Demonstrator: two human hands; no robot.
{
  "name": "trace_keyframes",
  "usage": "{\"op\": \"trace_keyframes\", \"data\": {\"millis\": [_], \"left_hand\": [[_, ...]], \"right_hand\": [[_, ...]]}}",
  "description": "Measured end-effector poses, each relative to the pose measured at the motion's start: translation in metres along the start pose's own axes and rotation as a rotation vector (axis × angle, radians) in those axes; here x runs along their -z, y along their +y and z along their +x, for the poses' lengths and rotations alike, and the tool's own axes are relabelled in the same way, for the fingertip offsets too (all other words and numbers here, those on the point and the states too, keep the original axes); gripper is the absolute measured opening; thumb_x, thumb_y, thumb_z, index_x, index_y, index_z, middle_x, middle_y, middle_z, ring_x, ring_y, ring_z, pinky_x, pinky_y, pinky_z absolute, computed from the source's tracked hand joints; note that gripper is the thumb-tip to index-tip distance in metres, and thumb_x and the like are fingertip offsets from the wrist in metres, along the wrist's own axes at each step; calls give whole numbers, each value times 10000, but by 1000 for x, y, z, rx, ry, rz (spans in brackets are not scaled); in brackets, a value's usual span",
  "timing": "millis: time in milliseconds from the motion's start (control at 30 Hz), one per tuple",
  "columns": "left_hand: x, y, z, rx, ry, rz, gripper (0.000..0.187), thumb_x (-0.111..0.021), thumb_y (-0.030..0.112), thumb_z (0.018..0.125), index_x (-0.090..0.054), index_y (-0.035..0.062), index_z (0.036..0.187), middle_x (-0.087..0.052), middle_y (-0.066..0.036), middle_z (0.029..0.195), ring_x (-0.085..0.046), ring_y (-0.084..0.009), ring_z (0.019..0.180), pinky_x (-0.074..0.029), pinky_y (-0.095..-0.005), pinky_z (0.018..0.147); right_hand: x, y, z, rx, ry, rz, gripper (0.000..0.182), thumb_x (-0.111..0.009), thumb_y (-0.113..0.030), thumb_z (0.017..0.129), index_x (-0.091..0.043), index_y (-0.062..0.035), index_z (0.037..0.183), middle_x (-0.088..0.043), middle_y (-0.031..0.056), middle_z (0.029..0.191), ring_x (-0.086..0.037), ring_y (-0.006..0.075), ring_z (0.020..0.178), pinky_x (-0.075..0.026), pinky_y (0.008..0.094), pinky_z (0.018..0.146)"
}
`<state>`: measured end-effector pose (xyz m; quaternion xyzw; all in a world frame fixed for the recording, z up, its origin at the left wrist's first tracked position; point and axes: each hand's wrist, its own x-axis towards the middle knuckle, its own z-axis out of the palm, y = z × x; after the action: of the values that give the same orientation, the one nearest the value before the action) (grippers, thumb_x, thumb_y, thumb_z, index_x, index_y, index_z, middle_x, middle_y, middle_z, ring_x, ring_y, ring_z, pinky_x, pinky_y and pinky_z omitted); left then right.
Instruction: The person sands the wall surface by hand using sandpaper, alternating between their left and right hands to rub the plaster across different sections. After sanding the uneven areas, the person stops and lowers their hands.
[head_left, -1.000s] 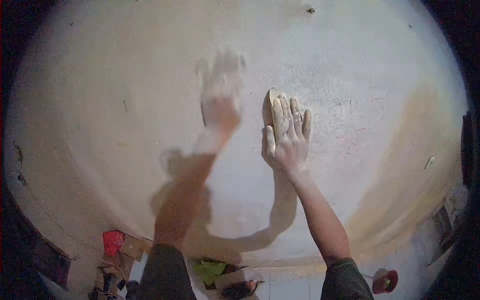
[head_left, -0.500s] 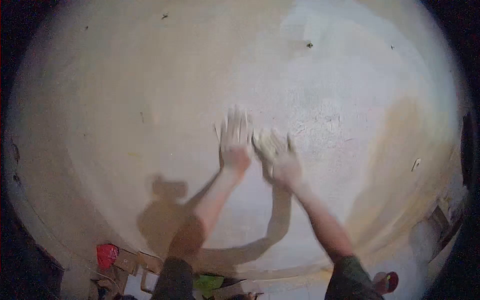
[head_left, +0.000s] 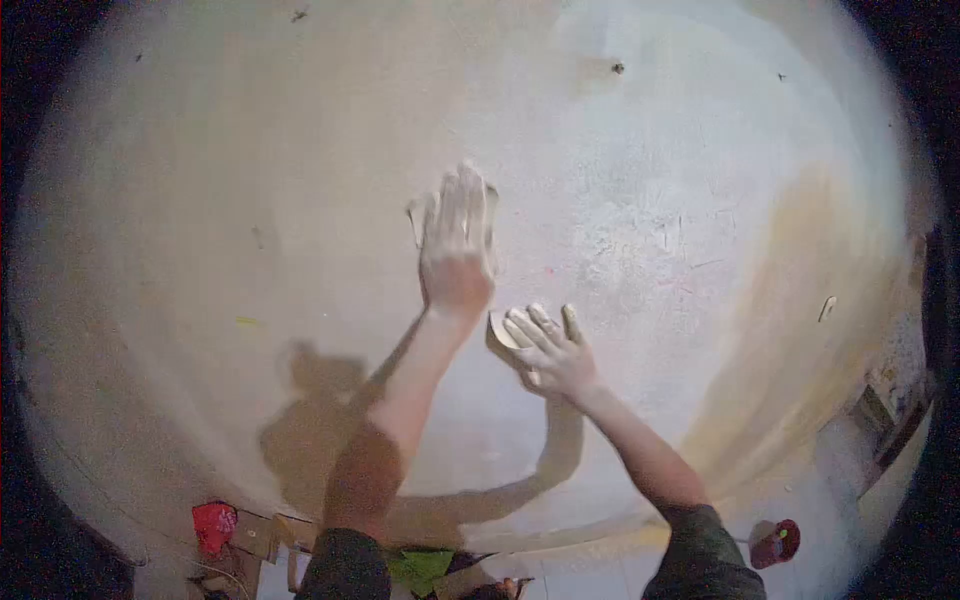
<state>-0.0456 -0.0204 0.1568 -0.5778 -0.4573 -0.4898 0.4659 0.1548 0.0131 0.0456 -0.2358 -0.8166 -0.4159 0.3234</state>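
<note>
My left hand [head_left: 457, 240] lies flat against a pale, dusty wall [head_left: 300, 180], fingers together and pointing up. Under it is a thin sheet of sandpaper [head_left: 415, 225], its edges curling out on both sides of the fingers. Lower and to the right, my right hand [head_left: 550, 355] presses another curved sheet of sandpaper [head_left: 503, 331] to the wall, with its fingers slightly spread. The sheets' faces against the wall are hidden. Whitish powder coats the fingers of both hands.
Small dark marks, one a hole-like spot [head_left: 618, 68], dot the upper wall. A rough patch [head_left: 640, 235] lies right of my hands. Below are a red bag [head_left: 214, 527], a green item [head_left: 420, 569] and a red cap-like object [head_left: 775, 544] on the floor.
My left hand has slid up the wall with its sheet. My right hand has moved down and slightly left with its sheet, so the hands are further apart in height.
</note>
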Motion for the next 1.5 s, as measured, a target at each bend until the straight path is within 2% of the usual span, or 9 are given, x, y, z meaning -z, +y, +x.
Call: {"op": "trace_keyframes", "data": {"millis": [33, 100, 267, 533, 633, 833, 1167, 1333, 1500], "left_hand": [[1, 0, -9, 2, -53, 11, 646, -541, 87, 873, -370, -24, 1486, -363, -195, 1551, -320, -328, 1459, -234, -464, 1210], [4, 1, -22, -9, -84, -1, 655, -546, 86, 859, -377, -25, 1482, -366, -196, 1549, -323, -329, 1457, -233, -471, 1209], [2, 2, -28, 14, -84, -54, 678, -563, 75, 822, -394, -31, 1470, -377, -193, 1544, -333, -330, 1451, -232, -479, 1207], [5, 0, -36, 29, -109, -49, 654, -591, 150, 881, -388, 0, 1484, -363, -150, 1562, -315, -290, 1464, -227, -448, 1214], [3, -1, -36, 46, -88, -97, 644, -594, 151, 888, -393, -4, 1481, -371, -145, 1560, -317, -294, 1462, -231, -449, 1212], [-5, -6, -37, -11, -80, -28, 625, -559, 155, 914, -374, -4, 1489, -367, -146, 1560, -316, -298, 1462, -233, -447, 1212], [7, 2, -34, 11, -127, -21, 691, -551, 48, 812, -380, -36, 1477, -351, -189, 1560, -293, -316, 1473, -199, -460, 1225], [-8, -6, -34, -43, -54, -76, 692, -525, 50, 812, -366, -49, 1478, -332, -216, 1562, -280, -354, 1473, -182, -478, 1226], [-5, -11, -33, -58, -162, -2, 660, -512, 86, 845, -373, -43, 1476, -334, -215, 1560, -271, -352, 1477, -193, -481, 1221]], "right_hand": [[-2, 3, -2, 114, -35, 5, 663, -549, -339, 914, -356, -180, 1528, -345, 69, 1584, -236, 263, 1500, -68, 599, 1207], [43, 36, 62, -132, -74, -207, 645, -508, -323, 938, -322, -202, 1544, -347, 52, 1585, -252, 247, 1494, -60, 574, 1217], [75, 99, 203, -182, 406, -87, 655, -440, -362, 983, -266, -97, 1556, -326, 106, 1589, -208, 271, 1505, -73, 480, 1234], [20, 14, 50, -202, 78, 30, 728, -540, -306, 915, -261, -140, 1567, -252, 95, 1623, -174, 263, 1518, -36, 522, 1235], [42, 30, 77, -189, -3, -95, 722, -527, -298, 918, -253, -151, 1570, -251, 97, 1624, -182, 274, 1515, -35, 520, 1235], [81, 87, 221, -229, 472, -84, 622, -415, -304, 994, -257, -85, 1554, -319, 128, 1587, -234, 308, 1492, -93, 518, 1226], [61, 41, 85, 22, -204, 35, 642, -486, -294, 958, -288, -160, 1554, -294, 31, 1611, -206, 221, 1509, -107, 499, 1234], [101, 130, 227, -95, 459, 4, 605, -433, -197, 945, -311, -144, 1536, -375, 88, 1565, -278, 258, 1481, -155, 482, 1225], [70, 64, 175, -224, 330, 32, 635, -476, -234, 957, -284, -106, 1548, -337, 120, 1582, -253, 292, 1490, -117, 521, 1219]]}}
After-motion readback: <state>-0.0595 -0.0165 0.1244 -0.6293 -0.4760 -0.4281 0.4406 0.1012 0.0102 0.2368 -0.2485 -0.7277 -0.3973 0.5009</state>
